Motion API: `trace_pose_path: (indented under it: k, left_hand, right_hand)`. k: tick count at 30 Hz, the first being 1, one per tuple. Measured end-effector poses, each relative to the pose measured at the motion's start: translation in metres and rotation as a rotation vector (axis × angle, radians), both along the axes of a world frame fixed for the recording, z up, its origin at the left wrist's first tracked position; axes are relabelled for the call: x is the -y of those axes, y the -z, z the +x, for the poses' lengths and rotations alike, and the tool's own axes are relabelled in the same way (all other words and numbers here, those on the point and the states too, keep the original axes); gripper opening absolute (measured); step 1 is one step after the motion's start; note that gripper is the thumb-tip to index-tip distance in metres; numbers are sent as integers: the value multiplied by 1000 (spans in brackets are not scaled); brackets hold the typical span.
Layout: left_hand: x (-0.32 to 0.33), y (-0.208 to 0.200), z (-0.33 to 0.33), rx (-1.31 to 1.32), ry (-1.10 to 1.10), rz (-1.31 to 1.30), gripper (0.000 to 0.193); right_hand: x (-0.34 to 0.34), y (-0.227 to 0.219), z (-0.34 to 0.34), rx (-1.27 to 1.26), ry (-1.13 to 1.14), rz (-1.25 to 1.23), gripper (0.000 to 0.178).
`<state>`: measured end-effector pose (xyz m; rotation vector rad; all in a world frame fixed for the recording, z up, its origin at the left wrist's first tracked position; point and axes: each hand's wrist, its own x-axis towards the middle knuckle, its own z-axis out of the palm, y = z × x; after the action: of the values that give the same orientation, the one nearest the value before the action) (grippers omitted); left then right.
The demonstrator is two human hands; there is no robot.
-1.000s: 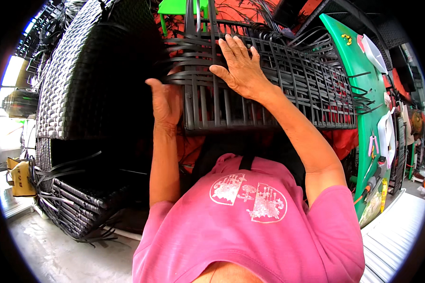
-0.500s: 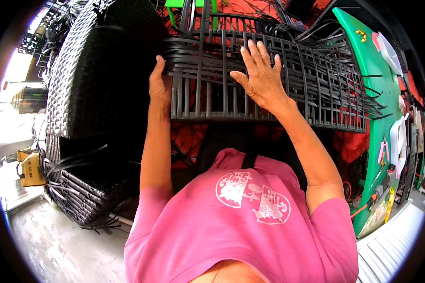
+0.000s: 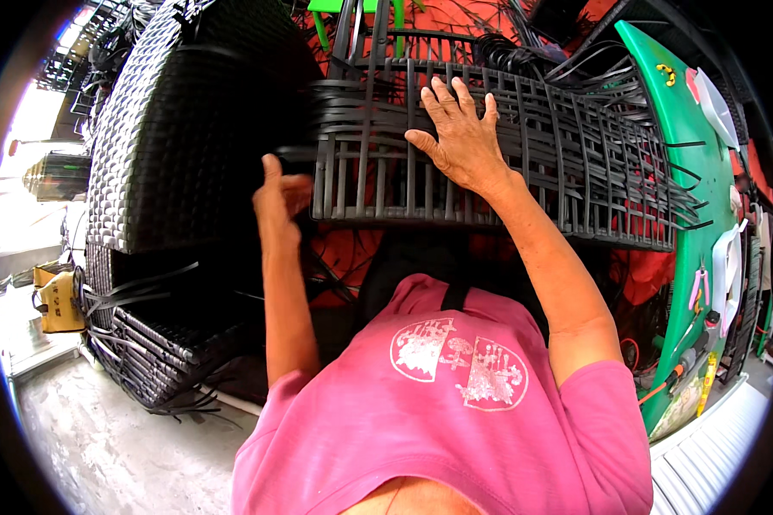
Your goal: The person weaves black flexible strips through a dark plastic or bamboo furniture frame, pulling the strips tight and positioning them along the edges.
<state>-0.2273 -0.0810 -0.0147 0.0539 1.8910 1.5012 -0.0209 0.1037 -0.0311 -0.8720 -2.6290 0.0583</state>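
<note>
A dark woven frame [image 3: 421, 212] of crossing bars, partly laced with flat black strips [image 3: 343, 123], stands in front of me. My right hand [image 3: 464, 142] lies flat on its upper face, fingers spread over the strips. Just off the frame's left end is my left hand [image 3: 280, 196], thumb stretched up and fingers pointing toward the frame. Its fingers are partly blurred, and I see nothing held in it. Strip ends stick out from the frame's left end, near that hand's thumb. Others trail past the right end.
Tall black wicker pieces [image 3: 137, 146] stand at the left, above a stack of woven panels [image 3: 159, 348]. On the right, a green board [image 3: 691, 172] carries pink-handled snippers [image 3: 699, 287] and a tool with an orange end [image 3: 680, 365]. A green stool [image 3: 321, 30] stands at the far side.
My left hand has come away from the frame's left end, moving left and down. The right hand has shifted slightly left, still flat on the strips.
</note>
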Motion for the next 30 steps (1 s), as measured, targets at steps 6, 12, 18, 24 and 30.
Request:
trace_pose_path:
  k: [6, 12, 18, 24, 30]
  left_hand:
    - [-30, -85, 22, -946, 280, 420, 36]
    - [-95, -34, -3, -1723, 1007, -216, 67]
    - [-60, -42, 25, -1614, 1086, -323, 77]
    - [-43, -36, 31, -1343, 933, -238, 70]
    - [-65, -38, -8, -810, 595, -19, 30]
  right_hand:
    - [2, -6, 13, -45, -8, 17, 66]
    - [7, -14, 10, -147, -48, 8, 59]
    - [2, -8, 24, -163, -59, 27, 56]
    - [6, -8, 27, -112, -76, 30, 63]
    - [7, -12, 31, -120, -90, 42, 58]
